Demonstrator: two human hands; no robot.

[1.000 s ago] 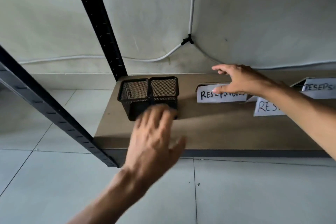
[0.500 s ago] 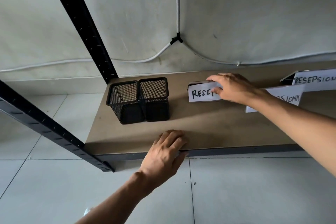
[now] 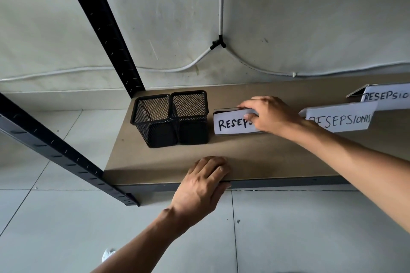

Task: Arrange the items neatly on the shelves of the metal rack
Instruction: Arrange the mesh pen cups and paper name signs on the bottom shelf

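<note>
So the sign [image 3: 230, 123] we're fixing now sits on the shelf [image 3: 255, 157] just right of the two mesh cups [image 3: 170, 117]. A second ago our right hand [image 3: 269, 115] was only flat on it; now its fingers [image 3: 251, 115] are pinched over the top edge, so we've got a proper hold to square it up. Left hand [image 3: 203, 184] has dropped from the cups to the shelf's front lip, fingers curled over it, holding nothing, probably just bracing.

Two more signs sit further right, one [image 3: 339, 118] right behind our wrist and skewed, another [image 3: 386, 96] by the wall. Those need lining up. The rack post [image 3: 104, 29] stays clear.
</note>
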